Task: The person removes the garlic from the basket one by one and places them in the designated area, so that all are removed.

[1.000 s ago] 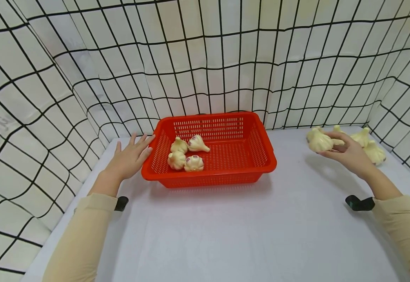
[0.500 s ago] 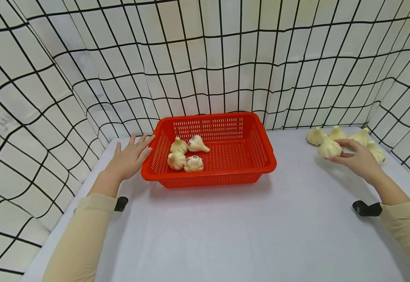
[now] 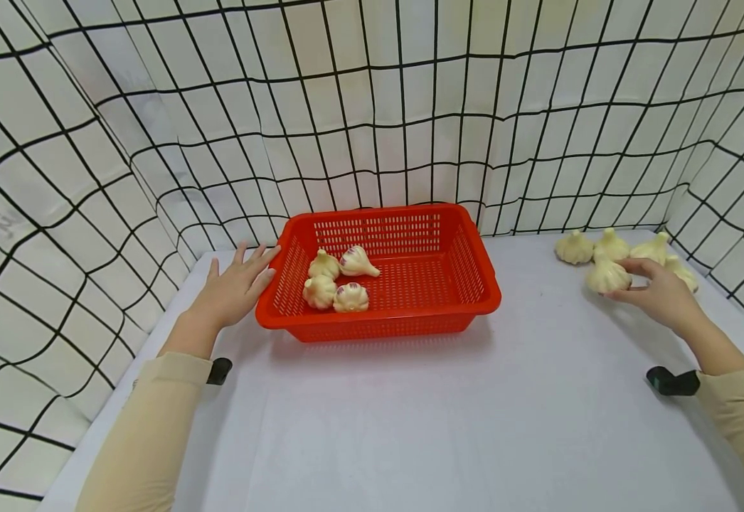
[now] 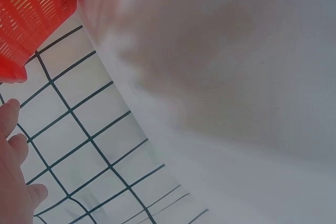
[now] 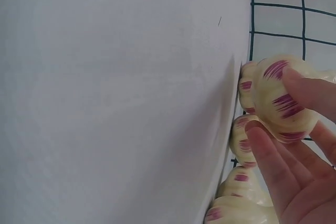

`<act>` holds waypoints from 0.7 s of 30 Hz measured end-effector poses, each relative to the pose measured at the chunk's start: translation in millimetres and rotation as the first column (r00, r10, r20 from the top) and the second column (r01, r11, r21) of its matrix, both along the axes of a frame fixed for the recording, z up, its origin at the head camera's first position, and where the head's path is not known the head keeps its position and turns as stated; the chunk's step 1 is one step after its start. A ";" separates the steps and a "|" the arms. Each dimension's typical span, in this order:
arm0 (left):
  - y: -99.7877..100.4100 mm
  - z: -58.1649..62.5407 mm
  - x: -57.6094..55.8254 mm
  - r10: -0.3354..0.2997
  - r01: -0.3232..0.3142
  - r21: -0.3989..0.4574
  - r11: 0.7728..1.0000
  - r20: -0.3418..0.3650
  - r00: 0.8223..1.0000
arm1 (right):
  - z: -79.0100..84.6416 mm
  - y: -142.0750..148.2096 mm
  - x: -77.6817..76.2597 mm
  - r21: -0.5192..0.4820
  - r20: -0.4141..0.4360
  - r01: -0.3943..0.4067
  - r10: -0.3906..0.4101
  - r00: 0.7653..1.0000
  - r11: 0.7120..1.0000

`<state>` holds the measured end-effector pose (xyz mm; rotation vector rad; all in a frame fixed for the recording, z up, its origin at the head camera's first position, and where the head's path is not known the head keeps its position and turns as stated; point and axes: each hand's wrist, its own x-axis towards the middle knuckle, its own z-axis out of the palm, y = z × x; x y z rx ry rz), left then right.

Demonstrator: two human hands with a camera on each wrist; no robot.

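Observation:
My right hand (image 3: 660, 295) pinches a garlic bulb (image 3: 607, 276) between thumb and fingers, at the front of a group on the table's right side. In the right wrist view the held garlic bulb (image 5: 286, 98) shows purple streaks on its pale skin. Behind and beside it stand several more bulbs, among them one garlic bulb (image 3: 574, 247) at the group's left end. My left hand (image 3: 231, 288) lies with fingers spread, its fingertips at the left rim of a red plastic basket (image 3: 385, 320). Inside that basket, several garlic bulbs (image 3: 351, 297) cluster at the left.
A white-covered table (image 3: 410, 427) carries everything. White walls with a black grid net (image 3: 404, 128) rise along the back and both sides, close behind the basket and the garlic group. Dark straps show at both wrists.
My right hand has drawn the held garlic bulb to the right and slightly nearer, uncovering the bulbs behind it. The left hand and the basket stay in place.

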<state>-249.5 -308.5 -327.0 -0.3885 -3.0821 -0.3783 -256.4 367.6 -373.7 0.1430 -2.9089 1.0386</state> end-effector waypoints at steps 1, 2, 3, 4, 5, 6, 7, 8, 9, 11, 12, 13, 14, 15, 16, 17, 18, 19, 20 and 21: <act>0.0 0.0 0.1 0.001 -0.001 -0.001 1.000 0.001 1.000 | -0.1 0.3 0.5 0.001 0.005 -0.002 0.002 1.000 1.000; 0.1 0.0 0.1 0.001 -0.001 -0.002 1.000 0.000 1.000 | -0.2 0.7 0.7 0.004 0.009 -0.003 0.003 1.000 1.000; 0.0 -0.1 0.1 0.001 -0.001 -0.001 1.000 0.001 1.000 | -0.2 1.1 0.9 0.010 0.012 -0.005 0.005 1.000 1.000; 0.0 -0.1 0.1 0.001 -0.001 -0.002 1.000 0.002 1.000 | -0.2 1.4 1.0 0.018 0.014 -0.008 0.008 1.000 1.000; 0.0 -0.1 0.1 0.001 -0.001 0.000 1.000 0.003 1.000 | -0.1 1.7 1.1 0.027 0.017 -0.012 0.012 1.000 1.000; 0.0 -0.2 0.1 0.001 -0.001 0.001 1.000 0.002 1.000 | 0.1 2.1 1.2 0.035 0.022 -0.017 0.016 1.000 0.999; 0.0 -0.2 0.1 0.001 -0.001 0.002 1.000 0.001 1.000 | 0.3 2.6 1.1 0.045 0.025 -0.023 0.022 0.999 0.999; 0.1 -0.2 0.0 0.001 -0.001 0.002 1.000 0.000 1.000 | 0.4 3.2 0.8 0.055 0.028 -0.029 0.027 0.999 0.998; 0.1 -0.2 -0.1 0.000 0.000 0.002 1.000 0.000 1.000 | 0.5 3.8 0.5 0.063 0.033 -0.035 0.033 0.999 0.997; 0.2 -0.2 -0.2 0.001 -0.001 0.000 1.000 -0.001 1.000 | 0.9 5.0 0.0 0.077 0.047 -0.049 0.045 0.998 0.996; 0.3 -0.2 -0.3 0.001 -0.001 -0.003 1.000 -0.003 1.000 | 1.2 5.7 -0.2 0.082 0.058 -0.053 0.048 0.997 0.995; 0.3 -0.1 -0.3 0.001 -0.001 -0.004 1.000 -0.004 1.000 | 1.9 6.2 -0.5 0.086 0.068 -0.056 0.050 0.996 0.995; 0.4 -0.1 -0.3 0.001 -0.001 -0.003 1.000 -0.004 1.000 | 2.5 6.7 -0.6 0.088 0.080 -0.056 0.050 0.996 0.995; 0.4 0.0 -0.3 0.000 0.000 -0.004 1.000 -0.004 1.000 | 3.3 7.1 -0.7 0.088 0.090 -0.057 0.049 0.995 0.995; 0.4 0.0 -0.2 0.001 -0.001 -0.003 1.000 -0.003 1.000 | 3.9 7.4 -0.7 0.088 0.100 -0.056 0.047 0.994 0.995; 0.4 0.0 -0.1 0.001 -0.001 -0.003 1.000 -0.003 1.000 | 4.4 7.6 -0.7 0.087 0.108 -0.053 0.043 0.993 0.995; 0.4 0.0 0.0 0.001 -0.001 -0.003 1.000 -0.004 1.000 | 4.8 7.6 -0.7 0.087 0.114 -0.049 0.039 0.993 0.995; 0.5 0.0 0.2 0.001 -0.001 -0.002 1.000 -0.003 1.000 | 5.0 7.6 -0.6 0.082 0.119 -0.045 0.035 0.992 0.996; 0.6 0.1 0.3 0.002 -0.002 0.000 1.000 -0.002 1.000 | 5.3 7.5 -0.6 0.080 0.125 -0.040 0.030 0.992 0.996; 0.6 0.1 0.4 0.003 -0.003 0.001 1.000 0.001 1.000 | 5.4 7.4 -0.6 0.083 0.127 -0.035 0.025 0.992 0.996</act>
